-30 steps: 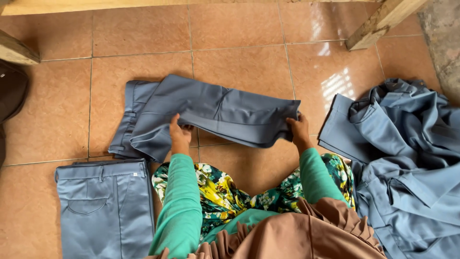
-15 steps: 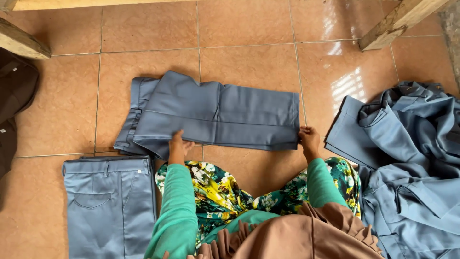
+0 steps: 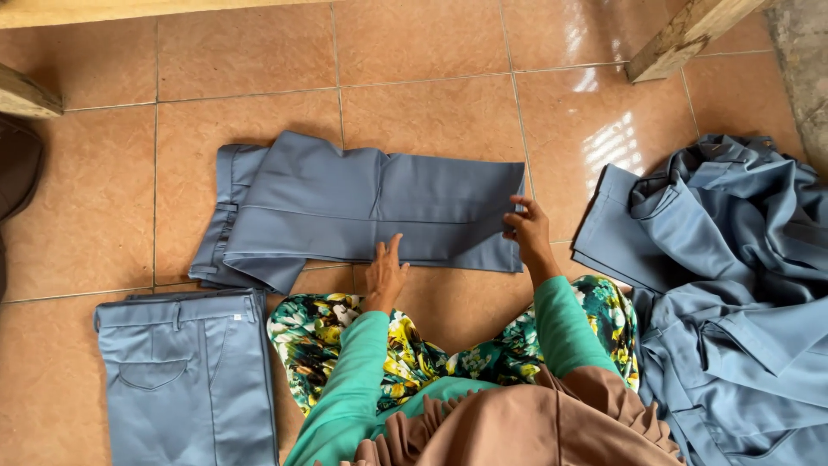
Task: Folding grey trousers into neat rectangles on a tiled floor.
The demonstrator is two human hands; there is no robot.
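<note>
While kneeling on tiled floor (image 3: 414,52): left hand (image 3: 384,272) flat, fingers spread, pressed on folded grey-blue trousers (image 3: 371,203); right hand (image 3: 528,229) pinching their right edge. Folded pair (image 3: 185,371) lower left; heaped garments (image 3: 733,285) right.

The floor (image 3: 414,52) is made of big shiny orange-brown tiles with thin lines between them. A pair of grey-blue trousers (image 3: 362,207) lies flat on it in the middle, folded over into a long shape. Another folded pair of trousers (image 3: 185,380) lies on the floor at the lower left, with a pocket facing up. On the right, a messy pile of grey-blue clothes (image 3: 724,285) sits on the tiles. A wooden beam (image 3: 686,34) rests on the floor at the top right, and another wooden piece (image 3: 26,95) at the left edge.
</note>
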